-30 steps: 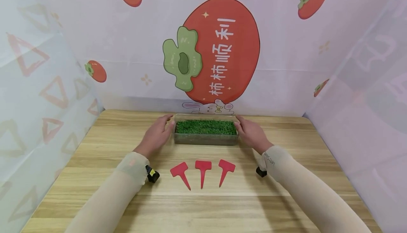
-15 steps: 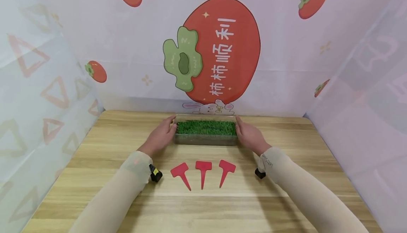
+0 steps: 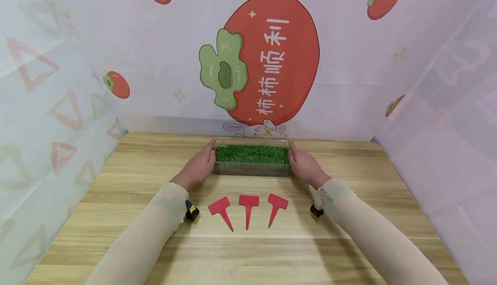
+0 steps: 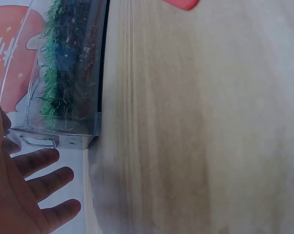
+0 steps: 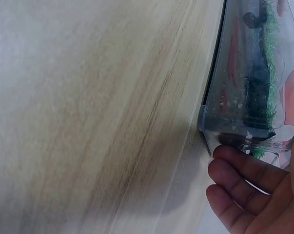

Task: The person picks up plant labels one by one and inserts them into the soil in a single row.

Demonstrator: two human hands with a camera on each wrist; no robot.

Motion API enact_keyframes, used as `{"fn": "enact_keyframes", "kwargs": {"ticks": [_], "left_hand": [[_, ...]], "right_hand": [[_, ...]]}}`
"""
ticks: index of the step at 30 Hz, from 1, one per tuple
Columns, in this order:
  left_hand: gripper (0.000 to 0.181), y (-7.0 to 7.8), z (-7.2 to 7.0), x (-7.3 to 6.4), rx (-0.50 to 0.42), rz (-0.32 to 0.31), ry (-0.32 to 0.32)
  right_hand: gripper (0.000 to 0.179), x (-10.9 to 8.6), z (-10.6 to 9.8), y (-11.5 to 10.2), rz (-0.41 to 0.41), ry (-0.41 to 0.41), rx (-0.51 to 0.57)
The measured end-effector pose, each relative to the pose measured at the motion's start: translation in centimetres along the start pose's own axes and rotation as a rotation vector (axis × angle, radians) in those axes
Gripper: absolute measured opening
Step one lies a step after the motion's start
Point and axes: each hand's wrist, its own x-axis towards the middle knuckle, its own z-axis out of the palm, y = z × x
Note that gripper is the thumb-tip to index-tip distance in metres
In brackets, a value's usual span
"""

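A long clear plastic box [image 3: 252,170] stands at the back of the table, lined along its top with green artificial grass [image 3: 252,154]. My left hand [image 3: 199,163] is at the box's left end, fingers extended; in the left wrist view its thumb side meets the end wall, and the lower fingers [image 4: 51,184] spread below it. On the opposite end rests my right hand [image 3: 306,164], its fingertips against the end wall under a handle slot in the right wrist view. Dark material and reddish bits show through the box wall [image 5: 229,105].
Three red T-shaped plant labels lie in front of the box: a left one [image 3: 221,209], a middle one [image 3: 248,206] and a right one [image 3: 277,206]. Behind the wooden table [image 3: 248,259] hangs a printed cloth [image 3: 341,60]; more cloth flanks both sides.
My left hand has come in to the right, against the box's end. The right hand has edged slightly inward. The box and labels keep nearly the same place.
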Motion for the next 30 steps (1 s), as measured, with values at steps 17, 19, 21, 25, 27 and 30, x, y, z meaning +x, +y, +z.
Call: {"fn": "enact_keyframes", "kwargs": {"ticks": [17,19,21,25,27,30], "left_hand": [[0.059,0.5,0.2,-0.9,0.008,-0.006,-0.004],[0.059,0.5,0.2,-1.0,0.016,-0.003,-0.001],[0.059,0.5,0.1,-1.1,0.016,-0.001,0.001],[0.059,0.7,0.0,-1.4,0.008,0.006,0.008],[0.059,0.8,0.0,-1.6,0.005,0.007,0.013],[0.059,0.9,0.1,-1.9,0.001,0.003,0.012]], "right_hand": [[0.058,-0.7,0.4,-0.1,0.038,0.021,0.031],[0.059,-0.8,0.4,-0.2,0.035,0.024,0.034],[0.059,-0.9,0.5,-0.2,0.035,0.024,0.036],[0.059,-1.0,0.6,-0.2,0.043,0.02,0.049],[0.059,-1.1,0.7,-0.2,0.046,0.014,0.053],[0.059,-1.3,0.8,-0.1,0.045,0.018,0.059]]}}
